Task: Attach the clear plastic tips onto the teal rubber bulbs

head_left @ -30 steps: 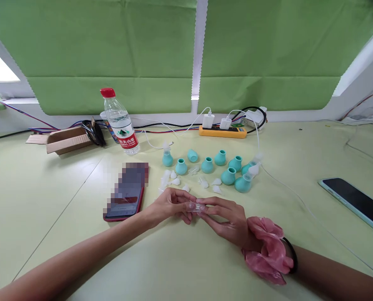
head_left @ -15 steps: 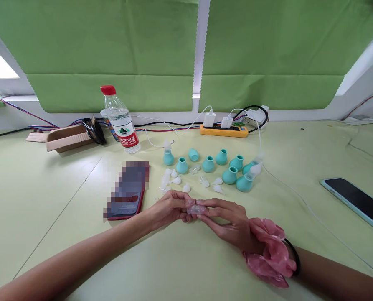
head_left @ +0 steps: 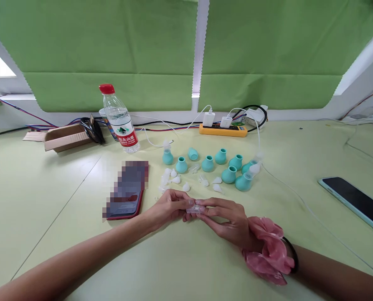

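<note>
Between my two hands lies a small clear plastic tube, held roughly level above the table. My left hand pinches its left end between thumb and fingers. On the right end, the fingertips of my right hand are closed. Fingers cover both ends of the tube. Just beyond my hands are loose white teardrop-shaped tips and more clear tube pieces. Behind these stand several turquoise squeeze bulbs; one bulb is tipped over. A bulb at the right has a clear piece with a white tip fitted in its neck.
A phone in a red case lies left of my hands, and another phone lies far right. A water bottle, an open cardboard box and a yellow power strip are at the back. A white cable crosses the right side.
My hands stay closed on the clear tube, nearly in the same place. The whole view has shifted very slightly; nothing on the table has visibly moved.
</note>
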Demonstrator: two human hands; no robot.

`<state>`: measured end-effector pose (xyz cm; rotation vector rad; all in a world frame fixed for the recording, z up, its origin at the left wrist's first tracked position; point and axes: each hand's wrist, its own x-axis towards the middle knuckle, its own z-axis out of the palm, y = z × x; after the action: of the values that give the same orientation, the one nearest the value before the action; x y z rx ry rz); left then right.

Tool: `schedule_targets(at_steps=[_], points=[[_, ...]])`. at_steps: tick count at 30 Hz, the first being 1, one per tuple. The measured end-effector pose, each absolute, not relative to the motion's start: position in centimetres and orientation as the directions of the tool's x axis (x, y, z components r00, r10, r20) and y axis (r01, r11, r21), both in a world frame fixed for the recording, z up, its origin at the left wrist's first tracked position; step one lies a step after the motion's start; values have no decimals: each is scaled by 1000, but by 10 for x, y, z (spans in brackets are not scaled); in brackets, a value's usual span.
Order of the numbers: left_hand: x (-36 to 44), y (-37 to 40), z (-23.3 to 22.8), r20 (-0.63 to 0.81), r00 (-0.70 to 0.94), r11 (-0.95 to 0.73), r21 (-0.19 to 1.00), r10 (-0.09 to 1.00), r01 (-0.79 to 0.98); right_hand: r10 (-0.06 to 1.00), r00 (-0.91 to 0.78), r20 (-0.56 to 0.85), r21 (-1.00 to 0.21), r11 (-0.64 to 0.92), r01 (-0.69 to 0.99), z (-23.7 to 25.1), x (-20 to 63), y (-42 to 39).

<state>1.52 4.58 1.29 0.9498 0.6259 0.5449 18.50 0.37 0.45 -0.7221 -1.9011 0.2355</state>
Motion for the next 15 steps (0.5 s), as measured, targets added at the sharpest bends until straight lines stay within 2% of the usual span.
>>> schedule_targets(at_steps=[6,10,11,13,15], points=[[13,45,25,-202,692,421,893,693,-160,543,-351,763,-410,826,386,19,188,11],[6,49,40,-162,672,361,918,722,-166,663,-345,664,-470,730,496,36,195,30],[5,50,43,-149,660,347,920,737,-180,681,-324,657,-455,700,550,40,196,37],[2,52,47,-134,638,333,921,758,-203,696,-310,648,-331,624,708,46,198,51],[1,52,49,-125,620,323,921,774,-218,763,-298,574,-176,470,865,50,198,64]])
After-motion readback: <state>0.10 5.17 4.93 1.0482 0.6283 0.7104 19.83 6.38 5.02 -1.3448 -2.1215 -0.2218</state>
